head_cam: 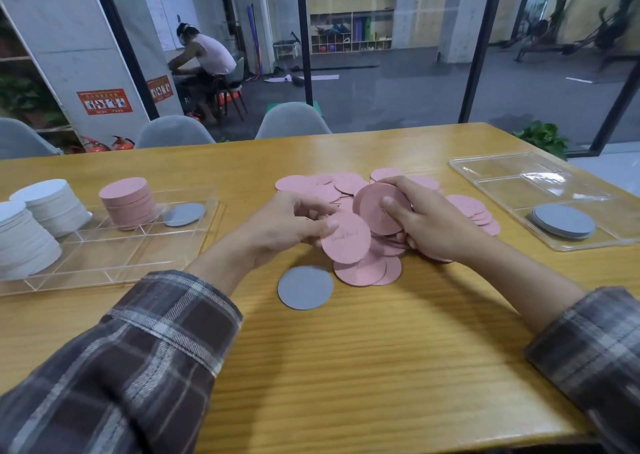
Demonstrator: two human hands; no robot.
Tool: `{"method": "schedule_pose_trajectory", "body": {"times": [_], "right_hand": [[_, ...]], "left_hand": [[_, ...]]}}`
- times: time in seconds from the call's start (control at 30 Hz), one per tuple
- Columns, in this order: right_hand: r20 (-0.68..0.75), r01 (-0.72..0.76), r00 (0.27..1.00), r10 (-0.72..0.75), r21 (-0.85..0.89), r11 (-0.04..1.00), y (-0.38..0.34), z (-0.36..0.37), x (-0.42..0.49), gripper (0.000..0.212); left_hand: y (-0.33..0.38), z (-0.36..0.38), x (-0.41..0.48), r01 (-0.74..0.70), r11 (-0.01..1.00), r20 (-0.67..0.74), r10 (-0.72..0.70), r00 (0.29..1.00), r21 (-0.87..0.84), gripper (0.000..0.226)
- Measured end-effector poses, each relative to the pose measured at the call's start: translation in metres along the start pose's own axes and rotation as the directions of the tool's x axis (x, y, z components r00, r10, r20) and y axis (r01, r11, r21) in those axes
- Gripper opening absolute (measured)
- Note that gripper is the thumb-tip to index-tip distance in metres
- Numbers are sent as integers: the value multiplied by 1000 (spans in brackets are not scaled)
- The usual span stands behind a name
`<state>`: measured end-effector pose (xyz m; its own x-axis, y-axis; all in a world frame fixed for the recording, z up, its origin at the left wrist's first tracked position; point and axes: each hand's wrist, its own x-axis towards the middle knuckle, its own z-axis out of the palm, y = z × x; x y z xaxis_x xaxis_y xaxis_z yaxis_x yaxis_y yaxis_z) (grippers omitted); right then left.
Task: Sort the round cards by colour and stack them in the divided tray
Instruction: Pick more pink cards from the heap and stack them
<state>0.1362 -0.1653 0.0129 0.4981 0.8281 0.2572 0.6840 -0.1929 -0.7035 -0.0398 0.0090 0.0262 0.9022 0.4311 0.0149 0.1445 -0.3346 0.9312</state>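
Note:
A loose heap of pink round cards point(313, 185) lies in the middle of the wooden table. My left hand point(287, 226) pinches a single pink card point(346, 242) at its upper edge. My right hand point(420, 219) grips a small stack of pink cards point(375, 204) held on edge. One grey card point(304, 287) lies flat in front of the heap. At the left, the clear divided tray point(114, 266) holds a pink stack point(128, 200), one grey card point(183, 214) and two white stacks point(52, 200).
A second clear divided tray point(512, 180) at the right holds a short grey stack point(563, 221). Grey chairs point(292, 121) stand along the table's far edge before a glass wall. A potted plant point(542, 138) sits beyond the far right corner. A person sits far behind the glass.

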Motion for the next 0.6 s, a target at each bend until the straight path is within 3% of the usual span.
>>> {"method": "schedule_pose_trajectory", "body": {"times": [0.3, 0.43, 0.5, 0.6], "right_hand": [[96, -60, 995, 37, 250, 966, -1, 7, 2, 28], [132, -17, 991, -7, 186, 982, -5, 6, -1, 24], [122, 20, 992, -35, 123, 992, -5, 5, -3, 24], [80, 19, 996, -29, 117, 993, -4, 5, -2, 27]], "left_hand": [[-6, 34, 3, -10, 987, -243, -29, 970, -158, 15], [-5, 44, 0, -41, 987, -272, -3, 962, -153, 20], [-7, 46, 0, -94, 994, -287, 75, 955, -53, 25], [-9, 41, 2, -118, 937, -282, 217, 935, 329, 32]]}}
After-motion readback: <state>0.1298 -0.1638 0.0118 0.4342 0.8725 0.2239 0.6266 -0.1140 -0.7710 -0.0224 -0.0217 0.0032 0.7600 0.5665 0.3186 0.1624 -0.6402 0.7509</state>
